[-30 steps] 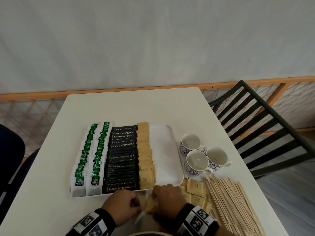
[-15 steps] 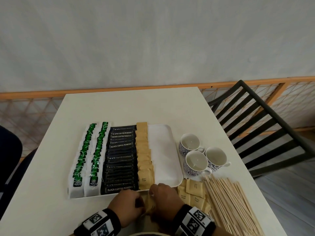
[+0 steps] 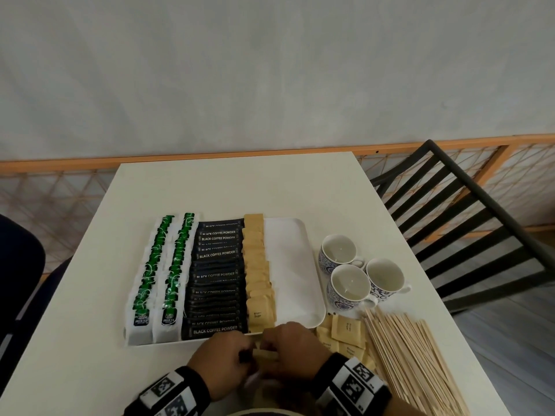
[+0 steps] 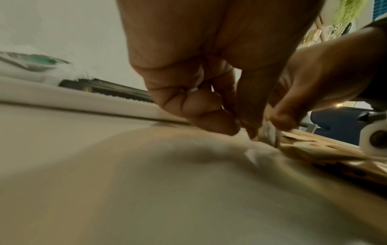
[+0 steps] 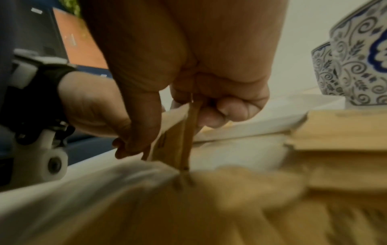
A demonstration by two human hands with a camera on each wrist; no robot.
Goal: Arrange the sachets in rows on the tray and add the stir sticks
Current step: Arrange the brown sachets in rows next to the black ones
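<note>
A white tray (image 3: pixel 297 265) holds rows of green tea sachets (image 3: pixel 156 274), black coffee sachets (image 3: pixel 217 277) and brown sugar sachets (image 3: pixel 258 277); its right strip is bare. Just in front of the tray's near edge, my left hand (image 3: pixel 223 360) and right hand (image 3: pixel 292 349) meet and together pinch a small stack of brown sugar sachets (image 5: pixel 178 144) standing on edge on the table. More brown sachets (image 3: pixel 345 334) lie loose to the right. A heap of wooden stir sticks (image 3: pixel 417 361) lies at the near right.
Three blue-patterned cups (image 3: pixel 357 277) stand right of the tray. The white table (image 3: pixel 240 187) is bare behind the tray. A black chair (image 3: pixel 468 223) stands off the right edge and a dark chair (image 3: pixel 18 283) at the left.
Both hands have stayed together at the tray's near edge, shifting slightly. The brown sachets between them have been turned from a tilted hold to a squared stack.
</note>
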